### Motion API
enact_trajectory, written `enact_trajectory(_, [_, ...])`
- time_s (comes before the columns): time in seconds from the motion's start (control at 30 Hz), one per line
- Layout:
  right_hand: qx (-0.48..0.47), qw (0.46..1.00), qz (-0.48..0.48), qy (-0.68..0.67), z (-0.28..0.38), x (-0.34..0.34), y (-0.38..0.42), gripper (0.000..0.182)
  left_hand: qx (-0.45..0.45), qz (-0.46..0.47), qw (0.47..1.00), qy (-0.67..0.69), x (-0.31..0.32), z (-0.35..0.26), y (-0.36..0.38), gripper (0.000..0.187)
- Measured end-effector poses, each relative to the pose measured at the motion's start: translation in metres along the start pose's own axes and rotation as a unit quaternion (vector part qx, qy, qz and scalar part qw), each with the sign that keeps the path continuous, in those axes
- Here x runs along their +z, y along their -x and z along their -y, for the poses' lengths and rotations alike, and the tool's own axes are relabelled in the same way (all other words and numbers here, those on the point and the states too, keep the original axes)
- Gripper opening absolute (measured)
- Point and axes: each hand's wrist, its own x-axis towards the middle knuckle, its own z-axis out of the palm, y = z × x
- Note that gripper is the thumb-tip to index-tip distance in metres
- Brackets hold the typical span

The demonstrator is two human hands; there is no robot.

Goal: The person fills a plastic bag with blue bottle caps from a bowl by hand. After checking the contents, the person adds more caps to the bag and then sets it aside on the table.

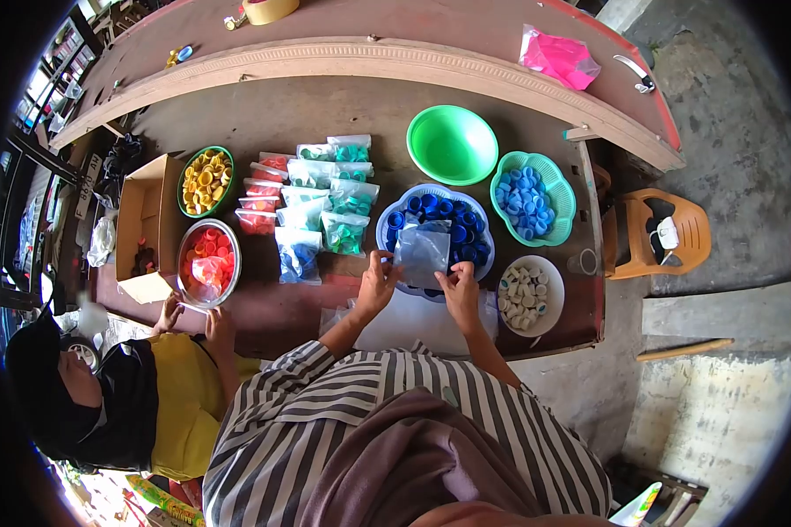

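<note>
My left hand point(377, 283) and my right hand point(460, 290) both grip a small clear plastic bag point(421, 253), holding it up by its lower corners. The bag hangs in front of a pale basket of dark blue bottle caps point(439, 221). A stack of flat clear bags point(422, 318) lies on the table under my hands. A white bowl of whitish caps point(528, 294) stands just right of my right hand.
Filled bags of red, blue and teal caps point(316, 206) lie in rows at centre. An empty green bowl point(453, 144), a teal basket of light blue caps point(533, 198), bowls of yellow caps point(205, 180) and red caps point(207, 262), and a cardboard box point(145, 227) stand around. Another person point(141, 395) works at the left.
</note>
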Motion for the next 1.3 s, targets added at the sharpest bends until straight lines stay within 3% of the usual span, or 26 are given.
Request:
enact_trajectory(0.1, [-0.006, 0.999, 0.025, 0.024, -0.002, -0.002, -0.001, 0.033, 0.019, -0.001, 0.999, 0.033, -0.003, -0.005, 0.002, 0.046])
enact_trajectory(0.2, [-0.093, 0.993, -0.007, 0.078, -0.007, -0.002, -0.002, 0.028, 0.023, -0.012, 0.998, 0.052, -0.007, -0.014, 0.006, 0.048])
enact_trajectory(0.37, [-0.187, 0.971, 0.075, 0.127, -0.010, -0.008, -0.002, 0.028, 0.061, 0.014, 0.997, 0.040, -0.009, 0.000, 0.008, 0.040])
enact_trajectory(0.5, [-0.169, 0.972, 0.111, 0.120, 0.005, -0.014, 0.004, 0.033, 0.070, 0.052, 0.996, -0.018, -0.016, -0.033, 0.013, 0.037])
enact_trajectory(0.6, [-0.163, 0.969, 0.117, 0.143, 0.011, -0.017, 0.007, 0.031, 0.137, 0.037, 0.987, -0.080, -0.010, -0.015, 0.017, 0.040])
enact_trajectory(0.8, [-0.191, 0.961, 0.099, 0.172, -0.001, -0.021, 0.001, 0.022, 0.144, 0.013, 0.983, -0.114, -0.007, 0.000, 0.013, 0.020])
enact_trajectory(1.0, [-0.218, 0.963, 0.093, 0.124, -0.010, -0.026, -0.012, 0.020, 0.195, -0.007, 0.974, -0.116, -0.017, 0.006, -0.001, 0.016])
enact_trajectory(1.13, [-0.206, 0.970, 0.096, 0.090, -0.010, -0.026, -0.016, 0.023, 0.181, -0.010, 0.979, -0.093, -0.015, 0.011, -0.005, 0.017])
enact_trajectory(1.3, [-0.182, 0.980, 0.066, 0.036, -0.016, -0.015, -0.017, 0.024, 0.068, -0.011, 0.996, -0.064, -0.008, 0.008, -0.006, 0.017])
